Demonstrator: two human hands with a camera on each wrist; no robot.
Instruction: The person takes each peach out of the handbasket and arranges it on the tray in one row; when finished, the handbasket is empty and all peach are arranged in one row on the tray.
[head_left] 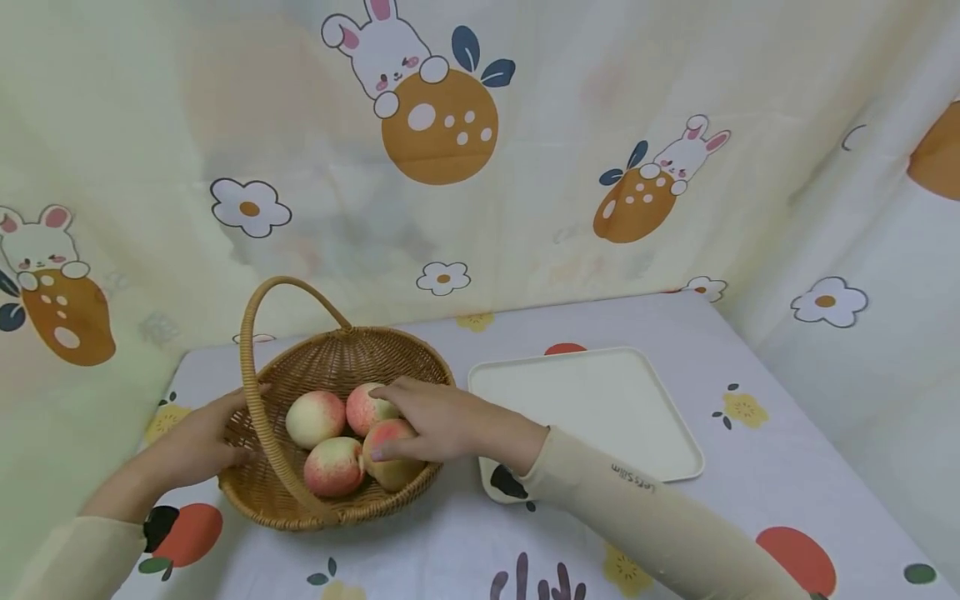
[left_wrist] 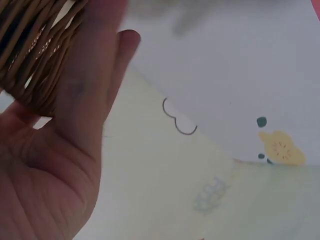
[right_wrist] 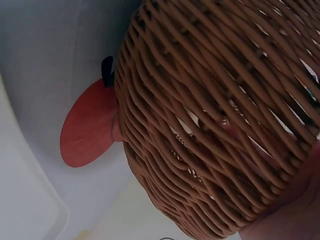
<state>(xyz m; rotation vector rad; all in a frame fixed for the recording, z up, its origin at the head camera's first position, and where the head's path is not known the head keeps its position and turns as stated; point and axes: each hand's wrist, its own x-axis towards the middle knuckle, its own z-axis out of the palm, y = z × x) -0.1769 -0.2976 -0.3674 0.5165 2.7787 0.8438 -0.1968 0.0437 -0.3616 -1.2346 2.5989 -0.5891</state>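
Note:
A brown wicker basket (head_left: pixel 390 502) with an arched handle holds several pink and cream peaches, among them a left one (head_left: pixel 313 419) and a front one (head_left: pixel 332 468). My left hand (head_left: pixel 193 442) grips its left rim, thumb inside; the left wrist view shows the woven wall (left_wrist: pixel 30 60) within that hand (left_wrist: pixel 60 165). Reaching over the right rim, my right hand (head_left: pixel 442 421) holds the front-right peach (head_left: pixel 396 477), thumb on its near side. Its other fingers lie by the back-right peach (head_left: pixel 362 410), partly hidden. The basket's outer wall (right_wrist: pixel 200 110) fills much of the right wrist view.
A cream rectangular tray (head_left: pixel 600 400) lies right of the basket, partly under my right forearm. The patterned tablecloth (head_left: pixel 720 517) covers the table. Behind it hangs a curtain (head_left: pixel 540 208) printed with rabbits and flowers.

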